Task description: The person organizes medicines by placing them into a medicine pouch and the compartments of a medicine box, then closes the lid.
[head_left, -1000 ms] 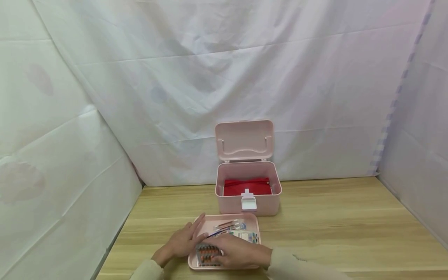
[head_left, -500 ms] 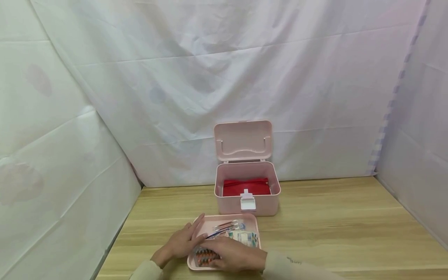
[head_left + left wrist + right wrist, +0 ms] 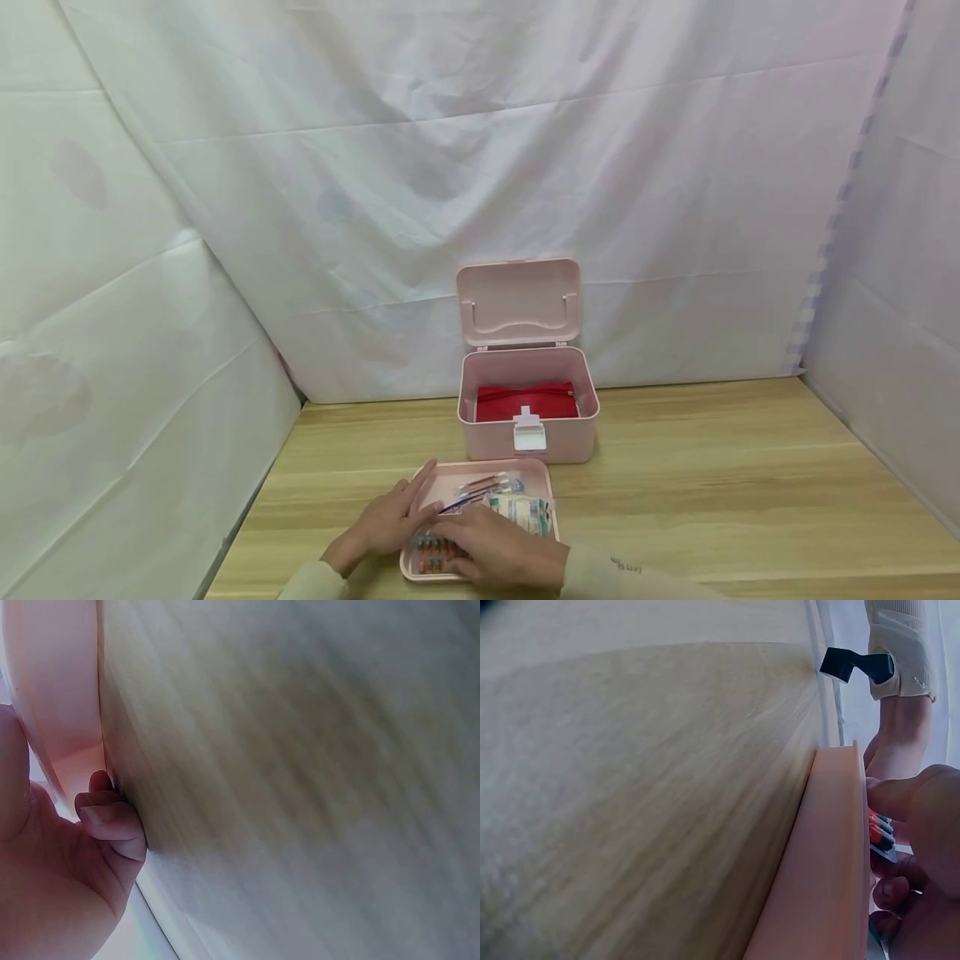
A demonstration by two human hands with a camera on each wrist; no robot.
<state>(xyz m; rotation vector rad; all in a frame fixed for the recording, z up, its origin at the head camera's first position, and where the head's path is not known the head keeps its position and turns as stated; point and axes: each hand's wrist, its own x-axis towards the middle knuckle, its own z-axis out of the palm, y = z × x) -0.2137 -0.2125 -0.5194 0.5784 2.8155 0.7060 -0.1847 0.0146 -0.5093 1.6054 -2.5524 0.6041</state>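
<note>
In the head view a pink tray (image 3: 447, 477) lies near the table's front edge. My left hand (image 3: 384, 523) holds its left side, the thumb over the tray; the left wrist view shows curled fingers against the tray's outer wall (image 3: 60, 667). With the thumb and fingers of my right hand (image 3: 498, 547) I hold a blister pack of orange-and-dark capsules (image 3: 431, 556) in the tray's front left part. Part of the pack is hidden under that hand. Behind it lie slim wrapped sticks (image 3: 483, 487) and a white-and-teal packet (image 3: 527, 510).
A pink box (image 3: 566, 442) stands just behind the tray, its lid (image 3: 519, 296) raised. Inside is a red zipped pouch (image 3: 525, 402). White cloth (image 3: 360, 208) hangs behind and at both sides of the wooden table (image 3: 712, 475).
My right hand has shifted slightly left and tilted the capsule pack, so fewer of its rows show. More of the white-and-teal packet is visible. The left hand keeps its place on the tray.
</note>
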